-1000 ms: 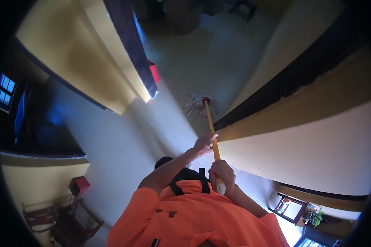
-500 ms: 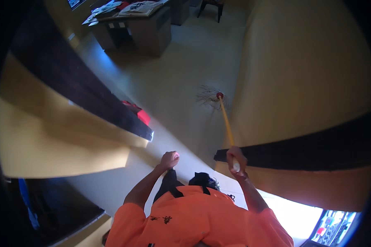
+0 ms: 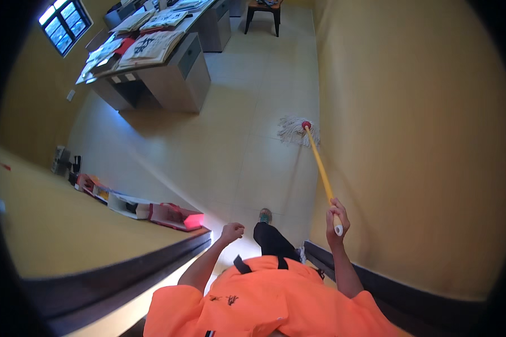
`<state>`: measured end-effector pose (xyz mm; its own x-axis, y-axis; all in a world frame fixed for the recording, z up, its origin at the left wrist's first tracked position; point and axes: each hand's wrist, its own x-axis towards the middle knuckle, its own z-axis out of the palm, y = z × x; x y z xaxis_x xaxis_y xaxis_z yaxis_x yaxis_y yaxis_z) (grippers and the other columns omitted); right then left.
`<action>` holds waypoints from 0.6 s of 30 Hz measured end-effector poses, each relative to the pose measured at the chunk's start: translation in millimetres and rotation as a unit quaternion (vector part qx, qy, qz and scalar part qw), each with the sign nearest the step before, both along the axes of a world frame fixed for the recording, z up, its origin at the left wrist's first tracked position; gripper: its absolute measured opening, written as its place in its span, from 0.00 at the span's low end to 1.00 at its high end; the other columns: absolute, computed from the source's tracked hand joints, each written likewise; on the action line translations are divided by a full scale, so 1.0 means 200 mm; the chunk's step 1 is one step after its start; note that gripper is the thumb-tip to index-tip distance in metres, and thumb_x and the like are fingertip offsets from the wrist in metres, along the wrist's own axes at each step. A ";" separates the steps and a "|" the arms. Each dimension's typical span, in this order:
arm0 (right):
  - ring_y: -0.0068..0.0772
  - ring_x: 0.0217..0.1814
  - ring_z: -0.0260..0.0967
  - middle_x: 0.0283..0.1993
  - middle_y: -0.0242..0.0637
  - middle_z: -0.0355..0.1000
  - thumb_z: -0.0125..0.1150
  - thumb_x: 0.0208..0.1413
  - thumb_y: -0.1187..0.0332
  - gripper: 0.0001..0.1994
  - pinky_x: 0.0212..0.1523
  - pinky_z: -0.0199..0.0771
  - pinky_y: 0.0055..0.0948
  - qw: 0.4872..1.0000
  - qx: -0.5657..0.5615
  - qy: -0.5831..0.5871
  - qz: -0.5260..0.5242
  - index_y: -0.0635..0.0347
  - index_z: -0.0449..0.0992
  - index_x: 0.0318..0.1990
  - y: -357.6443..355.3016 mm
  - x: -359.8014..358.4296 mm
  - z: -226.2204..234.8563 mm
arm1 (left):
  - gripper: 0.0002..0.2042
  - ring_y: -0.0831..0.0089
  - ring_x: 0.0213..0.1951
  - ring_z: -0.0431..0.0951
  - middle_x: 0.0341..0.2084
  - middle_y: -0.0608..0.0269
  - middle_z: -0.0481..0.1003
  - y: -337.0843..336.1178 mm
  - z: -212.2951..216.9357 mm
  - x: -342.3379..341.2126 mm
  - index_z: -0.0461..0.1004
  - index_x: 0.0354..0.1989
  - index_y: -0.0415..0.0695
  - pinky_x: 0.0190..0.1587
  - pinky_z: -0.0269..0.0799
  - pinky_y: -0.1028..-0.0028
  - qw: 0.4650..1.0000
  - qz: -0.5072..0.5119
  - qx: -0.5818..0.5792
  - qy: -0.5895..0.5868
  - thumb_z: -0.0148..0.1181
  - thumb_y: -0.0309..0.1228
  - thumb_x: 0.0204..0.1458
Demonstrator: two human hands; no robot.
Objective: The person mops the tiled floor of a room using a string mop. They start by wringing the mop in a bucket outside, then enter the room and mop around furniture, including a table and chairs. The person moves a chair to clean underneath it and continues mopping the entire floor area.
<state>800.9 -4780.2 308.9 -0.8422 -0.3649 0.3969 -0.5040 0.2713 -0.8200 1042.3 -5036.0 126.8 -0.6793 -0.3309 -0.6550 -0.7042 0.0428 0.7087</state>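
My right hand (image 3: 337, 220) is wrapped round the upper end of a mop's yellow handle (image 3: 322, 168), with the white end cap sticking out below the fist. The handle slants away from me to a red socket. Below that, the pale string mop head (image 3: 296, 130) lies spread on the tiled floor against the foot of the right wall. My left hand (image 3: 232, 232) hangs in front of my body with its fingers loosely curled in and nothing in it. It is nearest to the doorway's left edge and a red bag (image 3: 177, 217) beyond it.
Several bags and boxes (image 3: 129, 205) line the left wall. A grey desk (image 3: 180, 84) covered with papers (image 3: 149, 49) stands ahead on the left, and a stool (image 3: 264, 16) farther back. Dark door frame pieces (image 3: 123, 275) flank me. My shoe (image 3: 265, 215) is on the floor tiles.
I have moved forward through the doorway, so the frame is now beside and behind me and the desk looks nearer. The mop has advanced with me along the right wall, still in my right hand.
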 end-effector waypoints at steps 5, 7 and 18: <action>0.45 0.52 0.66 0.47 0.52 0.69 0.53 0.47 0.79 0.03 0.52 0.64 0.36 0.999 -0.033 -0.012 -0.013 0.66 0.69 0.31 -0.41 -0.67 0.04 | 0.12 0.74 0.21 0.75 0.23 0.59 0.75 -0.62 0.02 -0.37 0.72 0.40 0.38 0.22 0.72 0.77 0.983 0.153 0.083 -0.057 0.51 0.31 0.49; 0.43 0.52 0.66 0.47 0.50 0.69 0.53 0.48 0.77 0.03 0.51 0.64 0.34 0.997 -0.052 -0.050 -0.032 0.66 0.69 0.31 -0.59 -0.99 0.04 | 0.11 0.75 0.20 0.75 0.22 0.60 0.75 -0.88 -0.04 -0.55 0.72 0.39 0.39 0.20 0.71 0.78 0.976 0.184 0.081 -0.086 0.52 0.32 0.49; 0.37 0.55 0.62 0.50 0.49 0.67 0.54 0.50 0.73 0.05 0.55 0.59 0.32 0.993 -0.049 -0.088 -0.061 0.65 0.70 0.33 -1.59 -2.21 -0.19 | 0.10 0.73 0.22 0.76 0.23 0.59 0.75 -2.01 -0.34 -1.97 0.72 0.36 0.39 0.23 0.72 0.76 0.979 0.180 0.080 -0.060 0.52 0.33 0.50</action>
